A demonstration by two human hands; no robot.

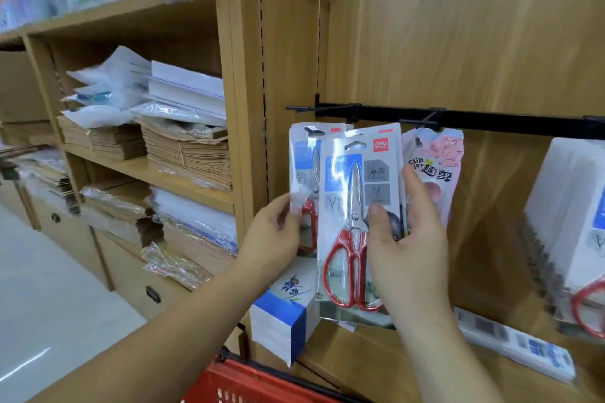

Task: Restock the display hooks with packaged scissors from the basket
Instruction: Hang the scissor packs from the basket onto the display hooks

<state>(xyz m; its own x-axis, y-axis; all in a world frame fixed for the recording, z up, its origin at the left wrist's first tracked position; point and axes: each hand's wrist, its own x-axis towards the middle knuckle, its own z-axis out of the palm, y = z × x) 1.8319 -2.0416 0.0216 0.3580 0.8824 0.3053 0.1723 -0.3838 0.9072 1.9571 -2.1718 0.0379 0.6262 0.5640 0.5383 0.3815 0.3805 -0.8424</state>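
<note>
Starting at the left, you see wooden shelves [137, 170] with brown paper bags and wrapped stacks, which have no part in this job. Next to them your left hand [275, 232] reaches to the hanging pack [302, 170], which is already on a hook of the black rail [491, 119]. Its fingers [288, 203] pinch the lower left edge of that pack. I think this is to stop it from swinging and to hold it flat, so that the new one can go in front. Your right hand [406, 239] holds the scissors pack [347, 206] upright, just in front of the hanging one and partly covering it. The thumb [376, 211] presses on the clear front near the pivot of the scissors, and the other fingers are curled behind the right edge. This grip probably makes the card stiff and leaves the hang hole at the top free. That hole is below the rail and on no hook yet, so the hanging step is not done. Behind your right hand a pink pack [435, 160] hangs, and far to the right a thick row of packs [569, 206] fills another hook. The red basket [248, 383] is at the bottom edge, below your arms; what is inside it, I cannot tell.
</note>
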